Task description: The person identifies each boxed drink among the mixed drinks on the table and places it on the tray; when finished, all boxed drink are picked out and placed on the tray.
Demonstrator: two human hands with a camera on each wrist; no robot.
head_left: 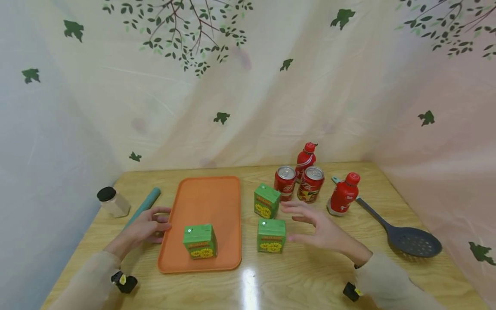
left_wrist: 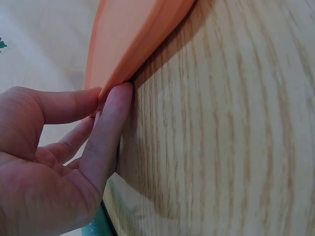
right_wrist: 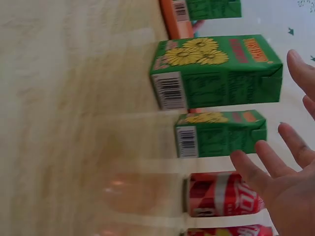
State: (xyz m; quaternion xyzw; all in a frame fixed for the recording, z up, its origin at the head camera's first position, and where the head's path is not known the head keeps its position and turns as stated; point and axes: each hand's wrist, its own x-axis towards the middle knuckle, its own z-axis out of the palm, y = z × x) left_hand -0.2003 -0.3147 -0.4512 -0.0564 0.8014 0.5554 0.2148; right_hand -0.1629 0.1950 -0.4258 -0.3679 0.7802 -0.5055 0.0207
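While left fingers (head_left: 160, 210) pinch the tray (head_left: 211, 200), right fingers (head_left: 299, 209) hover.

Table (head_left: 294, 275), light grained wood. It bore 1 orange tray (head_left: 209, 202) left of centre; to the tray's right stood 2 green cartons (head_left: 271, 237), 2 red cans (head_left: 284, 186), 2 red bottles (head_left: 343, 196), and lay 1 dark perforated skimmer (head_left: 413, 242); to the tray's left were 1 teal rod (head_left: 150, 199), 1 black-lidded jar (head_left: 116, 205).
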